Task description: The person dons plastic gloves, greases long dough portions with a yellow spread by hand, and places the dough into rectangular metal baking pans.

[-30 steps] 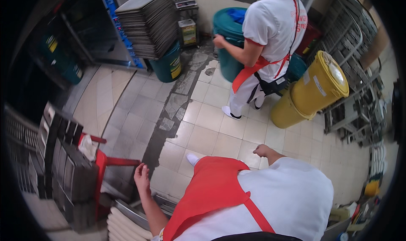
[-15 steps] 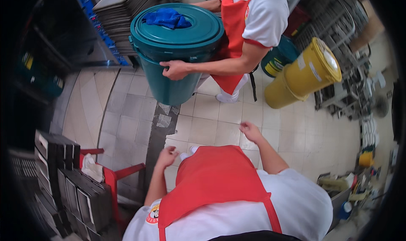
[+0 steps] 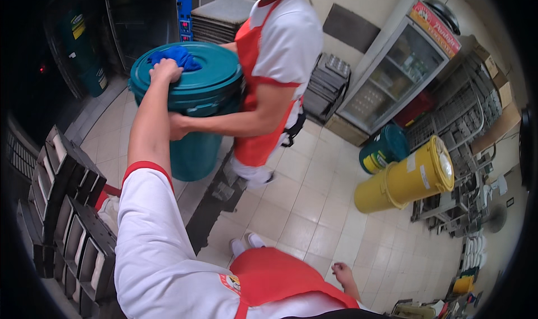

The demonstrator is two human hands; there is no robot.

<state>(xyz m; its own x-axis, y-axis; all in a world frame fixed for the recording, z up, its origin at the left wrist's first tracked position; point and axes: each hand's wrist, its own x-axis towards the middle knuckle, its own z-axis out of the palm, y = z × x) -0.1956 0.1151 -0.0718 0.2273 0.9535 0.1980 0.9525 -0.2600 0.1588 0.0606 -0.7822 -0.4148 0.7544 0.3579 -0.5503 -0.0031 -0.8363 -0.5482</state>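
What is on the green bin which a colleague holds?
A blue cloth, at the person's left hand. The cloth hides the lid beneath; the lid hides the inside.

The left arm reaches forward, almost straight, to the teal lidded bin [image 3: 203,105]; the left hand [image 3: 166,71] is at the top of the bin, back upward, fingers curled in a grip. The right hand [image 3: 343,274] hangs well apart from the bin, to its right and nearer the torso, fingers loosely bent.
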